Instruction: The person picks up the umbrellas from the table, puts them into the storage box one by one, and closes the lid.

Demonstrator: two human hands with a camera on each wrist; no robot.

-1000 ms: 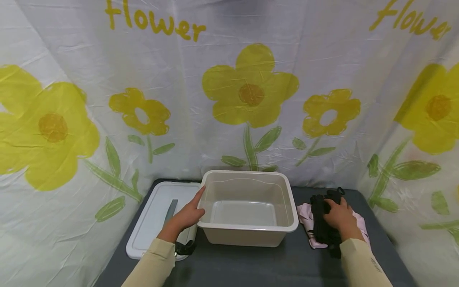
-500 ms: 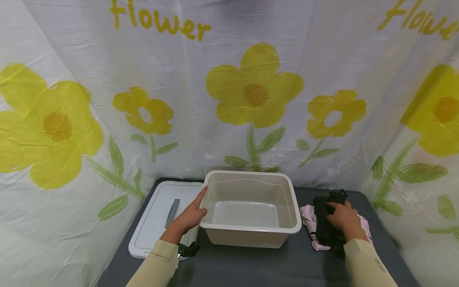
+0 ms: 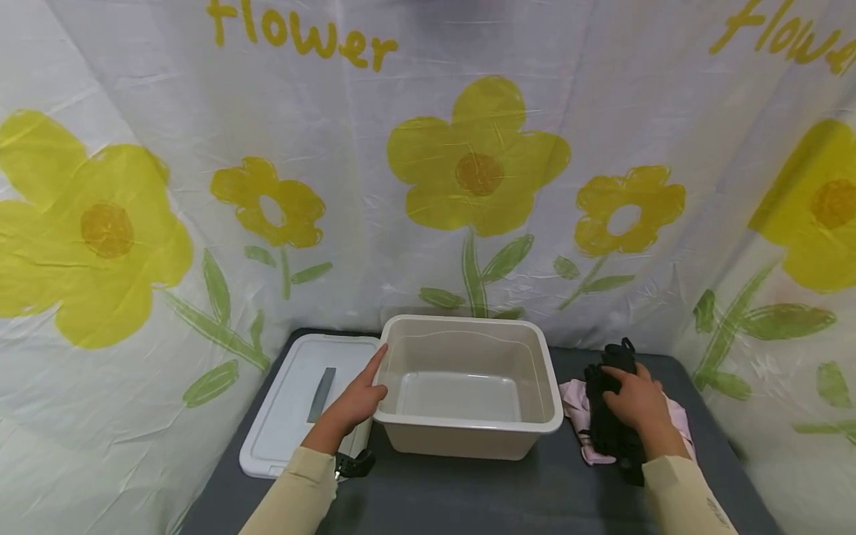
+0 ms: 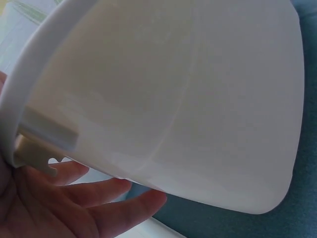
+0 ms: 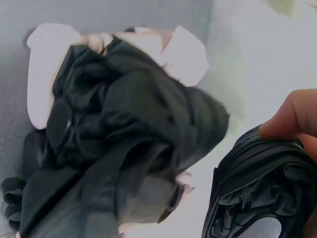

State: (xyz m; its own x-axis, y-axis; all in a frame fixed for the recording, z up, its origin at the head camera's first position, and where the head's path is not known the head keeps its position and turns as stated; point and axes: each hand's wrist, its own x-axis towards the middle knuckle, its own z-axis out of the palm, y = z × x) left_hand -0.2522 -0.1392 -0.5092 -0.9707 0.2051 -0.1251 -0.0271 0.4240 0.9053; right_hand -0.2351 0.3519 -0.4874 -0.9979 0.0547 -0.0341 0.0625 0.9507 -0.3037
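In the head view, the main change is at the 3 o'clock side of the cream box (image 3: 461, 443). Compared with half a second ago, the looped end of the upper black bundle (image 3: 619, 358) has risen a little, and the right hand (image 3: 638, 401) holds this bundle between thumb and fingers. I judge that it begins to part from the pile. The lower black bundle (image 3: 604, 431) lies on the pink cloth (image 3: 575, 399). The box has kept its place; the left hand (image 3: 353, 405) is at its rim, at 9 o'clock, with the index finger straight along it, so I think it only steadies the box. Farther at 9 o'clock, the white lid (image 3: 277, 423) lies flat on the dark table (image 3: 461, 494), its grey handle (image 3: 321, 395) a narrow strip. The two hands are well apart.

In the left wrist view, the fingers are long and spread, under the smooth, rounded plastic wall, at 7 o'clock; whether the thumb presses, I cannot tell.

In the right wrist view, at 4 o'clock, the thumb presses the gathered, thin, ribbed fabric of the upper bundle, whose end shows a shiny oval. The lower one is looser and more crumpled, with a strap.
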